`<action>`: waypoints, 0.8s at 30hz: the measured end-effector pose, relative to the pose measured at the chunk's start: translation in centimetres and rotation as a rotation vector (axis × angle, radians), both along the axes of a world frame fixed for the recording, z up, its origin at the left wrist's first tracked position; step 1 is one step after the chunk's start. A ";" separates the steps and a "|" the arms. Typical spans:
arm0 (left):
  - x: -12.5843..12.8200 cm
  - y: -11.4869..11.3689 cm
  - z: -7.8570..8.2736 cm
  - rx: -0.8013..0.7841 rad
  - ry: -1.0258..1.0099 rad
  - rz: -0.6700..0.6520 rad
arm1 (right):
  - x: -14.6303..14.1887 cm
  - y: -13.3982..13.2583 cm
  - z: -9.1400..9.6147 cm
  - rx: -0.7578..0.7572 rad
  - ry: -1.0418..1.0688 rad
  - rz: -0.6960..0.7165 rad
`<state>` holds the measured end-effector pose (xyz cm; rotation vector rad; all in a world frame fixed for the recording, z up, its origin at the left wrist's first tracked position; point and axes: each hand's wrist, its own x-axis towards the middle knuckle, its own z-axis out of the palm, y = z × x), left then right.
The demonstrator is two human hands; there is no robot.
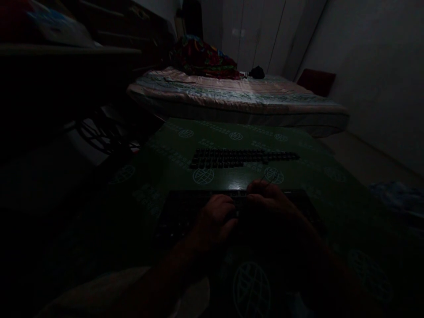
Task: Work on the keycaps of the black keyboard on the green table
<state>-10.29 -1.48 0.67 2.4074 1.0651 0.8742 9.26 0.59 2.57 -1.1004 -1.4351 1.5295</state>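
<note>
A black keyboard [185,212] lies across the green tabletop in front of me, partly covered by both hands. My left hand [218,216] is over its middle, fingers curled and thumb close to them; a small dark thing seems to be between them, too dim to name. Just to the right, my right hand [270,198] is closed in a pinch above the keyboard's upper edge. Thin wire-like prongs of a tool [267,177] stick up from its fingers. Beyond the keyboard, loose black keycaps [225,157] lie in rows laid out like a keyboard.
The room is very dark. The green tabletop [159,170] carries printed globe marks. Behind it stands a bed [212,95] with a red patterned blanket [208,59]. A dark desk or shelf [99,51] is at the left, and a pale wall [380,79] at the right.
</note>
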 end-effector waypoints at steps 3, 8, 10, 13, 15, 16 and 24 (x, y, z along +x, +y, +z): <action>0.1 0.1 -0.1 -0.005 0.021 -0.001 | 0.2 -0.1 -0.2 -0.058 0.066 0.056; 0.0 0.2 -0.4 -0.008 0.058 -0.002 | 0.1 0.0 0.2 0.125 -0.151 0.045; -0.1 0.2 -0.5 -0.002 0.067 -0.015 | -0.1 0.1 0.3 0.181 -0.196 0.062; 0.0 0.1 -0.6 0.012 0.084 -0.033 | -0.3 0.2 0.3 0.227 -0.219 0.095; 0.0 0.0 -0.6 0.005 0.094 -0.036 | -0.5 0.2 0.1 0.268 -0.234 0.121; 0.0 0.0 -0.6 0.001 0.094 -0.034 | -0.5 0.2 0.0 0.286 -0.237 0.132; 0.3 -0.1 -0.3 -0.037 0.101 -0.027 | -1.1 0.1 -0.5 0.421 -0.350 0.200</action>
